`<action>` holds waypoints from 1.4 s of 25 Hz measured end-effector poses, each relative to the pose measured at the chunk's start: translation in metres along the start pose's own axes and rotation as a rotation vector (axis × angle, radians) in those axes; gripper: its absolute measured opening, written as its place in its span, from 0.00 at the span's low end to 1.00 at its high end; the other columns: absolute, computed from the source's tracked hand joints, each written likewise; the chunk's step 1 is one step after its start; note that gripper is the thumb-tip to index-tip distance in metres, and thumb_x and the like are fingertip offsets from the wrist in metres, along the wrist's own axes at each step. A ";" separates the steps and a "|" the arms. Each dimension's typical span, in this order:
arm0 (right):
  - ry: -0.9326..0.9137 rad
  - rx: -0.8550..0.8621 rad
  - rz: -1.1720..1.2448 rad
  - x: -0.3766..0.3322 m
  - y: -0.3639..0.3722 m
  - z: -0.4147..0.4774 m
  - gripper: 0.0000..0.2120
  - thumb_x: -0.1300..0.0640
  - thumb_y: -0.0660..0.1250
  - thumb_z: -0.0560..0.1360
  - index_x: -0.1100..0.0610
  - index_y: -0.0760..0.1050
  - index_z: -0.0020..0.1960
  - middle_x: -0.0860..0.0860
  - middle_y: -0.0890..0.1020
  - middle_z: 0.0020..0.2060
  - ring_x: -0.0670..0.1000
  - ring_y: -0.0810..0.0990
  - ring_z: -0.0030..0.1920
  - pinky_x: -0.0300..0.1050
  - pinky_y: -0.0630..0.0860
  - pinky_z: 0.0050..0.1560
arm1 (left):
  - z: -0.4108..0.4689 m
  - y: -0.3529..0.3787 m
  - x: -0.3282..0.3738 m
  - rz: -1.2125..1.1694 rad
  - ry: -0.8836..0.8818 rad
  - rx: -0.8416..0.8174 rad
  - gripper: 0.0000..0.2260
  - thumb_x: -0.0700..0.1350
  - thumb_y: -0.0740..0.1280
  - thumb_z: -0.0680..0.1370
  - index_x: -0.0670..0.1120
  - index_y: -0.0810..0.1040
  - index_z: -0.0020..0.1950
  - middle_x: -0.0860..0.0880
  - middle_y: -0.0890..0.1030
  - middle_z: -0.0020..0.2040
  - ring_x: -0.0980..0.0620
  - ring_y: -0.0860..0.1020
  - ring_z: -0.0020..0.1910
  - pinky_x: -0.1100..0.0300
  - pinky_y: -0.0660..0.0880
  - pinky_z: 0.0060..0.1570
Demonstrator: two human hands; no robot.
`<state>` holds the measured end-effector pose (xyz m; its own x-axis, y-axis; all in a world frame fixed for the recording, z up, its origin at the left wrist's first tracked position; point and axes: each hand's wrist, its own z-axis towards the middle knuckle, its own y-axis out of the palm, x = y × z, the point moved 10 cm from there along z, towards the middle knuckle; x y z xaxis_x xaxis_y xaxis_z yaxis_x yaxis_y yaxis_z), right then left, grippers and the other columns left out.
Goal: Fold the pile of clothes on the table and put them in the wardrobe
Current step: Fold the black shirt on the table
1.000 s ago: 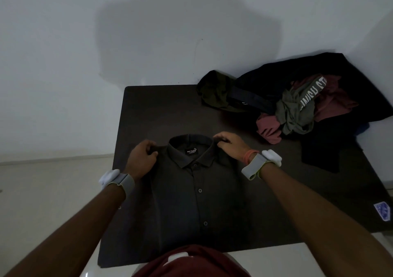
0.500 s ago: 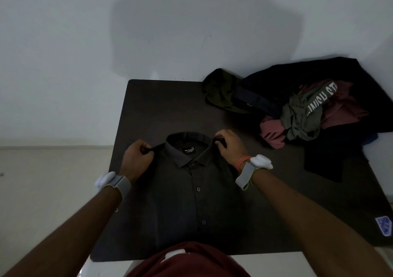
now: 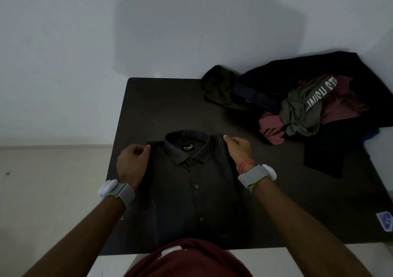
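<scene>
On my remote feed, a dark shirt (image 3: 197, 191) lies flat and buttoned on the dark table (image 3: 161, 106). Its collar (image 3: 187, 136) points toward the wall (image 3: 85, 43) and its lower end reaches the table's near edge, just below my camera.

The table's far edge sits against the wall, and its left edge drops off to the pale floor (image 3: 42, 191). Only a narrow strip of tabletop lies between that edge and the shirt. I see bare tabletop between the collar and the far edge, and a wider band to the right of the shirt.

The pile of clothes (image 3: 297, 106) crowds the far right corner, heaped against the wall and well apart from the shirt. It holds black, olive, pink and maroon pieces, plus a grey-green one with white lettering. A blue and white sticker (image 3: 385, 221) marks the table near its right edge.

Both forearms reach in from the bottom of the view, each with a grey wristband (image 3: 253, 175). The left hand (image 3: 133, 162) rests at the shirt's left shoulder, fingers curled and thumb pinching the corner of the cloth. The right hand (image 3: 238, 149) sits on the right shoulder beside the collar, its fingers curled around the fabric edge there. A black label (image 3: 188, 148) shows inside the collar, between the two hands.
</scene>
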<state>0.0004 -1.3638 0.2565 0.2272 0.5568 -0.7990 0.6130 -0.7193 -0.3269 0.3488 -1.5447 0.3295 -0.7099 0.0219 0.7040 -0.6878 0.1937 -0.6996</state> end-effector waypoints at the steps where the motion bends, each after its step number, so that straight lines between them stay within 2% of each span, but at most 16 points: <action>1: 0.031 -0.037 0.041 0.004 0.003 -0.002 0.16 0.45 0.71 0.76 0.56 0.78 0.36 0.51 0.78 0.33 0.53 0.77 0.38 0.48 0.75 0.42 | 0.000 -0.001 0.001 0.013 0.003 0.000 0.11 0.54 0.69 0.80 0.47 0.82 0.47 0.53 0.80 0.40 0.52 0.79 0.41 0.57 0.72 0.42; 4: 0.083 -0.101 0.058 0.006 0.005 -0.007 0.19 0.43 0.70 0.77 0.53 0.74 0.33 0.52 0.74 0.31 0.52 0.73 0.34 0.44 0.70 0.37 | 0.001 0.000 0.001 0.053 -0.015 -0.013 0.11 0.57 0.70 0.78 0.50 0.83 0.44 0.53 0.81 0.39 0.53 0.78 0.39 0.57 0.73 0.42; 7: 0.067 -0.147 0.007 0.000 0.007 -0.009 0.21 0.43 0.70 0.77 0.55 0.74 0.33 0.51 0.74 0.29 0.50 0.72 0.31 0.42 0.69 0.33 | 0.001 0.008 0.002 0.021 0.003 -0.066 0.13 0.54 0.70 0.79 0.46 0.83 0.41 0.50 0.82 0.37 0.52 0.79 0.37 0.56 0.75 0.39; 9: 0.021 -0.150 0.001 -0.002 0.007 -0.007 0.19 0.46 0.73 0.76 0.62 0.82 0.40 0.53 0.80 0.34 0.51 0.78 0.36 0.45 0.75 0.40 | 0.002 0.012 -0.004 -0.098 -0.035 -0.096 0.15 0.50 0.69 0.81 0.41 0.82 0.40 0.46 0.81 0.35 0.49 0.78 0.34 0.55 0.75 0.38; 11: -0.003 -0.104 0.021 -0.002 0.005 -0.008 0.13 0.50 0.75 0.74 0.62 0.84 0.44 0.55 0.85 0.40 0.53 0.82 0.42 0.47 0.79 0.48 | 0.003 0.017 -0.026 -0.340 -0.220 -0.114 0.17 0.46 0.68 0.81 0.37 0.77 0.36 0.44 0.75 0.31 0.47 0.73 0.30 0.56 0.72 0.33; 13: -0.023 -0.041 0.056 -0.002 0.004 -0.009 0.08 0.54 0.77 0.73 0.59 0.84 0.43 0.53 0.85 0.39 0.52 0.83 0.43 0.47 0.80 0.51 | -0.003 0.027 -0.043 -0.483 -0.378 -0.132 0.18 0.44 0.68 0.82 0.41 0.71 0.33 0.45 0.68 0.30 0.49 0.68 0.29 0.59 0.68 0.30; 14: -0.036 -0.010 0.065 -0.003 0.004 -0.011 0.06 0.56 0.77 0.73 0.58 0.84 0.42 0.51 0.85 0.38 0.50 0.82 0.42 0.46 0.80 0.51 | -0.005 0.029 -0.047 -0.479 -0.396 -0.134 0.17 0.44 0.68 0.81 0.42 0.71 0.34 0.45 0.67 0.30 0.49 0.67 0.29 0.60 0.68 0.30; 17: -0.075 0.043 0.092 -0.009 0.005 -0.016 0.03 0.60 0.76 0.73 0.55 0.83 0.45 0.49 0.83 0.40 0.48 0.81 0.44 0.44 0.78 0.53 | -0.007 0.027 -0.048 -0.408 -0.342 -0.125 0.13 0.45 0.68 0.81 0.37 0.78 0.41 0.42 0.74 0.34 0.47 0.73 0.32 0.57 0.73 0.31; 21: -0.132 0.023 0.091 -0.019 0.004 -0.019 0.11 0.67 0.70 0.76 0.58 0.81 0.56 0.53 0.83 0.49 0.49 0.81 0.51 0.40 0.76 0.55 | -0.013 0.016 -0.056 -0.367 -0.281 -0.070 0.11 0.47 0.69 0.80 0.39 0.77 0.52 0.40 0.81 0.44 0.46 0.80 0.37 0.55 0.77 0.31; 23: -0.156 0.026 0.053 -0.019 0.003 -0.023 0.12 0.66 0.70 0.76 0.58 0.81 0.58 0.53 0.84 0.53 0.50 0.81 0.54 0.40 0.76 0.57 | -0.023 0.013 -0.058 -0.350 -0.256 -0.048 0.10 0.48 0.69 0.81 0.41 0.77 0.52 0.42 0.82 0.46 0.45 0.81 0.40 0.51 0.80 0.37; 26: -0.180 0.018 -0.012 -0.014 0.004 -0.032 0.15 0.64 0.71 0.76 0.57 0.79 0.62 0.52 0.82 0.56 0.49 0.80 0.55 0.35 0.75 0.53 | -0.033 0.012 -0.053 -0.249 -0.195 -0.050 0.13 0.55 0.68 0.80 0.46 0.79 0.51 0.47 0.82 0.46 0.47 0.81 0.44 0.47 0.81 0.47; 28: -0.300 0.032 -0.163 -0.020 0.003 -0.046 0.17 0.61 0.71 0.76 0.55 0.77 0.64 0.51 0.79 0.58 0.49 0.79 0.57 0.42 0.77 0.59 | -0.036 0.014 -0.046 -0.220 -0.174 -0.086 0.16 0.60 0.68 0.79 0.47 0.80 0.49 0.49 0.82 0.45 0.50 0.81 0.44 0.50 0.80 0.47; 31: -0.692 0.103 -0.560 -0.038 0.020 -0.085 0.20 0.56 0.67 0.78 0.57 0.74 0.69 0.55 0.76 0.66 0.54 0.74 0.66 0.52 0.70 0.69 | -0.037 0.022 -0.040 -0.182 -0.160 -0.146 0.18 0.59 0.71 0.77 0.44 0.80 0.46 0.46 0.83 0.43 0.47 0.82 0.43 0.49 0.80 0.46; 33: -0.741 0.080 -0.753 -0.026 0.041 -0.103 0.24 0.52 0.58 0.81 0.60 0.70 0.74 0.57 0.71 0.73 0.56 0.67 0.75 0.56 0.59 0.77 | -0.039 0.030 -0.038 -0.189 -0.153 -0.162 0.18 0.58 0.72 0.76 0.42 0.80 0.45 0.43 0.83 0.41 0.44 0.82 0.42 0.44 0.81 0.46; 35: -0.666 0.014 -0.898 -0.002 0.052 -0.105 0.31 0.48 0.44 0.81 0.61 0.61 0.79 0.57 0.62 0.79 0.55 0.56 0.80 0.53 0.46 0.80 | -0.042 0.037 -0.036 -0.181 -0.164 -0.184 0.18 0.57 0.71 0.77 0.41 0.80 0.44 0.42 0.83 0.41 0.43 0.83 0.41 0.41 0.81 0.45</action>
<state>0.1110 -1.3585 0.2941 -0.7468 0.5463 -0.3793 0.3413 -0.1747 -0.9236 0.3552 -1.4970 0.2838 -0.6033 -0.1846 0.7759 -0.7770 0.3550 -0.5198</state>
